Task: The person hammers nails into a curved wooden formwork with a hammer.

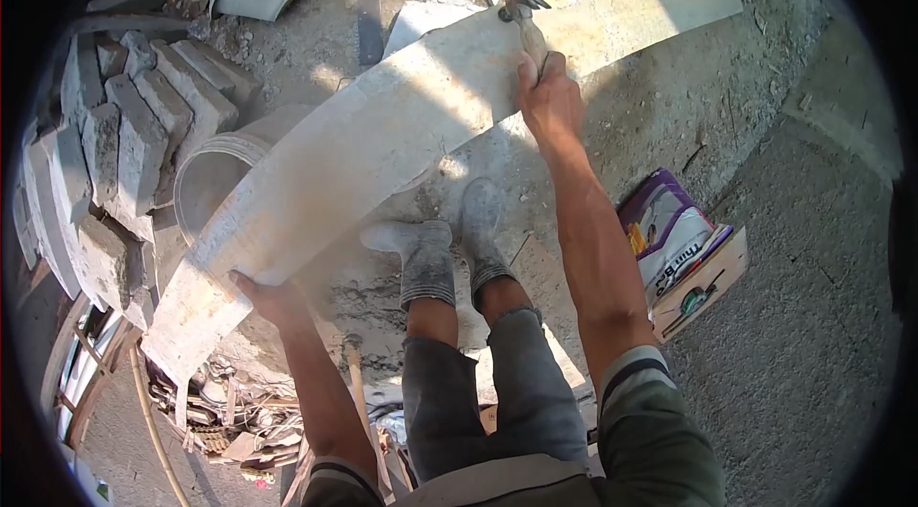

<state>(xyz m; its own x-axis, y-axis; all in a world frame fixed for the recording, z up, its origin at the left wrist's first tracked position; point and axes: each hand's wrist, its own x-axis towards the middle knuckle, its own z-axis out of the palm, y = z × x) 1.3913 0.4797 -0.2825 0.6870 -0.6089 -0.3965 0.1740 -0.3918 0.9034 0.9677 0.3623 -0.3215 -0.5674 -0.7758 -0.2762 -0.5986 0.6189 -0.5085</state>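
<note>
A long, pale, dirt-stained board (382,129) stretches diagonally across the view in front of my legs. My left hand (273,301) grips its near edge toward the lower left end, thumb on the top face and the other fingers hidden. Wrapped round the handle of a claw hammer (526,14), my right hand (553,103) is at the board's near edge, right of the middle. The hammer head overlaps the board's far edge in this view. A patch of sunlight falls across the board beside the hammer.
Grey blocks (134,120) are stacked at left, beside a round bucket (212,184) partly behind the board. A handsaw (366,0) lies beyond it. Scrap wood (249,421) heaps at lower left. To the right are a purple-and-white bag (660,215) and a wooden piece (708,282) with small tools.
</note>
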